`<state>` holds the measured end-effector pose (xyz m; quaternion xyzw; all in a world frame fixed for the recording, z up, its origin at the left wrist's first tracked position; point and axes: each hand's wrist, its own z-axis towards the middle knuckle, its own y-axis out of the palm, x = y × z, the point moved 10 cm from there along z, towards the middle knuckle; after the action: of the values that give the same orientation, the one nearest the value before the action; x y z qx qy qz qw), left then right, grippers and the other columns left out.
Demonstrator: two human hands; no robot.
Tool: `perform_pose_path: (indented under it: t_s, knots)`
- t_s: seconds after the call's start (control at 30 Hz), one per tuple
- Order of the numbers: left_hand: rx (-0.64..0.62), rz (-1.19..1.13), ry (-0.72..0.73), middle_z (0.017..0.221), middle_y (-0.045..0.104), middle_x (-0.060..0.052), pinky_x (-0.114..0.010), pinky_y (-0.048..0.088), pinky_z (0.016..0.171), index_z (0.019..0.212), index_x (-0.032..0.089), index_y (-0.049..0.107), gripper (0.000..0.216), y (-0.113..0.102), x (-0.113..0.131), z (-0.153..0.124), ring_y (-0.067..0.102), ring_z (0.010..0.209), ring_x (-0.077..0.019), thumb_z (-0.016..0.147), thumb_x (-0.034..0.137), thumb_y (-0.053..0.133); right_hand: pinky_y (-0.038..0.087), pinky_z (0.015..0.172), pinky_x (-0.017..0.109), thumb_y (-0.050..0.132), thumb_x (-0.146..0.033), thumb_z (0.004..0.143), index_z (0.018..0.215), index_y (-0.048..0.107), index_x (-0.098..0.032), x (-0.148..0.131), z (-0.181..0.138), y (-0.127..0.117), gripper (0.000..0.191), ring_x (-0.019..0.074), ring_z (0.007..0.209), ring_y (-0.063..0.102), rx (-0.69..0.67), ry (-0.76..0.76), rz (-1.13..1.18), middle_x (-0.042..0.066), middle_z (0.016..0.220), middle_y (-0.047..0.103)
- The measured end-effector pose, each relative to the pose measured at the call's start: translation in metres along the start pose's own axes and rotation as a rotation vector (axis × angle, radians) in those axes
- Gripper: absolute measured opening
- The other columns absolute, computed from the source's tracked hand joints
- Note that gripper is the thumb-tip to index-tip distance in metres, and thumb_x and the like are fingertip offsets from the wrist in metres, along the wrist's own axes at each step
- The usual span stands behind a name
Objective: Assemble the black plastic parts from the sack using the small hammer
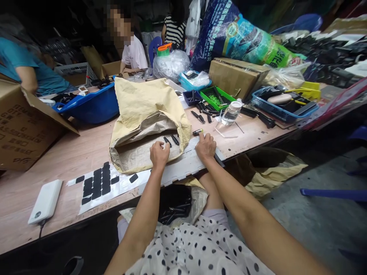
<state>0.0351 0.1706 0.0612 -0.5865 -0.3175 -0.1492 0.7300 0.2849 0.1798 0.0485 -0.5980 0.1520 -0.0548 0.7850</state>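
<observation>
My left hand (pixel 159 153) rests curled on the open mouth of a tan woven sack (pixel 145 110) lying on the table, its fingertips close to two small black parts (pixel 171 140). Whether the fingers pinch anything is hidden. My right hand (pixel 205 146) is closed over the far edge of a white notched strip (pixel 183 164) at the table's front edge, just behind a small black part with a yellow tip (pixel 197 132). In my lap an open bag (pixel 174 202) holds several black parts.
A white sheet of black pads (pixel 99 184) and a white power bank (pixel 46 201) lie at the left. A clear bottle (pixel 231 112), green tray (pixel 216 98), blue baskets, cardboard boxes and a blue basin (pixel 91 107) crowd the back. Other people sit across the table.
</observation>
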Motion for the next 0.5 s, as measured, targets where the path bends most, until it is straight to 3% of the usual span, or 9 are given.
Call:
perform_pose_path:
  t_s: [0.13, 0.23, 0.3, 0.37, 0.5]
  knots:
    - [-0.159, 0.092, -0.174, 0.097, 0.072, -0.018, -0.048, 0.047, 0.079, 0.078, 0.021, 0.067, 0.018, 0.035, -0.004, 0.042, 0.064, 0.106, -0.0407, 0.079, 0.039, 0.065, 0.04, 0.077, 0.038, 0.039, -0.014, 0.094, 0.129, 0.061, -0.015, -0.002, -0.001, 0.001, 0.041, 0.0282, 0.099, 0.052, -0.015, -0.008, 0.015, 0.019, 0.112, 0.058]
    - [-0.158, 0.135, -0.175, 0.089, 0.073, -0.015, -0.045, 0.046, 0.075, 0.073, 0.022, 0.065, 0.012, 0.032, -0.009, 0.042, 0.066, 0.099, -0.0382, 0.074, 0.034, 0.068, 0.04, 0.076, 0.037, 0.04, -0.014, 0.093, 0.129, 0.06, -0.015, -0.001, -0.002, 0.002, 0.041, 0.0278, 0.097, 0.051, -0.011, -0.013, 0.027, 0.019, 0.11, 0.058]
    - [-0.133, 0.115, -0.073, 0.085, 0.073, -0.009, -0.04, 0.046, 0.074, 0.075, 0.024, 0.065, 0.008, 0.019, -0.006, 0.031, 0.066, 0.094, -0.0322, 0.076, 0.032, 0.067, 0.04, 0.076, 0.037, 0.041, -0.015, 0.093, 0.129, 0.06, -0.015, -0.001, -0.003, 0.003, 0.041, 0.0281, 0.098, 0.051, -0.014, -0.009, 0.031, 0.019, 0.11, 0.058]
    - [-0.149, 0.058, 0.127, 0.086, 0.073, -0.005, -0.036, 0.046, 0.074, 0.083, 0.025, 0.067, 0.007, 0.006, 0.003, 0.01, 0.064, 0.09, -0.0267, 0.079, 0.031, 0.065, 0.04, 0.077, 0.037, 0.04, -0.015, 0.094, 0.13, 0.06, -0.015, 0.0, -0.003, 0.004, 0.041, 0.0283, 0.098, 0.05, -0.022, -0.003, 0.031, 0.019, 0.11, 0.057]
    - [-0.312, -0.012, 0.539, 0.089, 0.071, -0.003, -0.035, 0.045, 0.078, 0.093, 0.025, 0.069, 0.011, -0.005, 0.015, -0.053, 0.059, 0.087, -0.0229, 0.084, 0.031, 0.066, 0.04, 0.078, 0.037, 0.039, -0.014, 0.094, 0.132, 0.059, -0.015, 0.0, -0.003, 0.004, 0.043, 0.0281, 0.099, 0.05, -0.037, 0.0, 0.024, 0.018, 0.112, 0.057]
